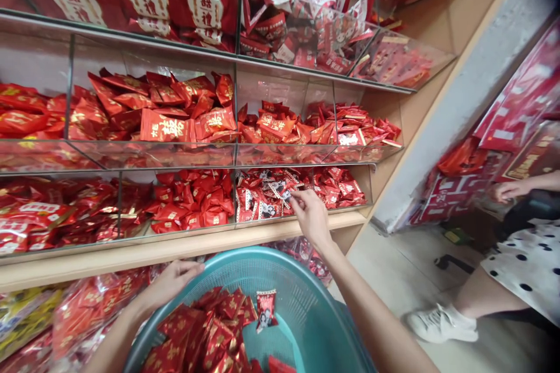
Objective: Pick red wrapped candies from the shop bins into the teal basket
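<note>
Nearest the camera, a teal basket (306, 309) is sitting low in the frame, and a heap of red sweet packets (205, 332) is lying in its near left part. One packet with a black-and-white picture (265, 309) is lying apart from the heap, on the basket's mesh wall. The left hand (172, 282) is gripping the basket's far left rim, with its fingers curled over the edge. The right hand (311, 215) is reaching forward past the basket's far rim, over the wooden shelf edge (175, 247). It is going into a clear bin (262, 198) on the lowest row. Its fingers are drawn narrow, the tips pinching a picture packet (286, 193) at the top of the pile in that bin.

Beside this bin on either side, further clear bins are holding red packets. Above, a middle row of bins (166, 122) is carrying larger red and gold packets. Higher still, big red bags (205, 6) are lining the top shelf.

Off to the right, well apart, another person is sitting in a dotted white skirt (529, 262). A white shoe (441, 323) is resting on the floor, and that person's hand (510, 189) is lying near red boxes (516, 111) against the wall.
</note>
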Demonstrator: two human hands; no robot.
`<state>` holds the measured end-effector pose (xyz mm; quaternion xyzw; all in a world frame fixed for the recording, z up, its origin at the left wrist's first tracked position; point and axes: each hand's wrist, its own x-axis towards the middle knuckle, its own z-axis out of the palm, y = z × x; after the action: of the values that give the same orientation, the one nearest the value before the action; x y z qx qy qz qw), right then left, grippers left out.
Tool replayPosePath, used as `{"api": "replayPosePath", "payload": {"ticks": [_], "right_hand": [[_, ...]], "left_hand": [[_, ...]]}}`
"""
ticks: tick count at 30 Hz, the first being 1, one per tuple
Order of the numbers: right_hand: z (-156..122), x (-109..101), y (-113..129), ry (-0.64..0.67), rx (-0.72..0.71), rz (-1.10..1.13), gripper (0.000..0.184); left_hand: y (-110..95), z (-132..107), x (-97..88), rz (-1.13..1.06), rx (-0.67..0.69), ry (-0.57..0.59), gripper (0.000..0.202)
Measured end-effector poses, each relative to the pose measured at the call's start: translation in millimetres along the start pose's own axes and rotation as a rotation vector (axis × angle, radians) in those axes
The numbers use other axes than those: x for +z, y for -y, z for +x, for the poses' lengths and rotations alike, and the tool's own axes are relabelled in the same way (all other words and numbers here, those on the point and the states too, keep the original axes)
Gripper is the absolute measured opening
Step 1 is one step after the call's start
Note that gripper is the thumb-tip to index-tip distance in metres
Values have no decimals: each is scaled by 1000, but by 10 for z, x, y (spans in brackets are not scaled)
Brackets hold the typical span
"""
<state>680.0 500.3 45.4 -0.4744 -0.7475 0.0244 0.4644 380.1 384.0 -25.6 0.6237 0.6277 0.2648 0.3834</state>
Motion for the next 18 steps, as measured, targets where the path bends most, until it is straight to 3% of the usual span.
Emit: {"api": "replayPosePath", "payload": {"ticks": [5, 11, 18], "right_hand": [[25, 35, -272, 79, -43, -87, 20], [96, 61, -224, 146, -177, -176, 21], [186, 162, -215, 200, -216, -247, 20]], "left_hand": [[11, 15, -10, 1, -3, 0, 54], [21, 18, -5, -6, 3, 5, 53], [25, -12, -12, -37, -10, 9, 53]]}}
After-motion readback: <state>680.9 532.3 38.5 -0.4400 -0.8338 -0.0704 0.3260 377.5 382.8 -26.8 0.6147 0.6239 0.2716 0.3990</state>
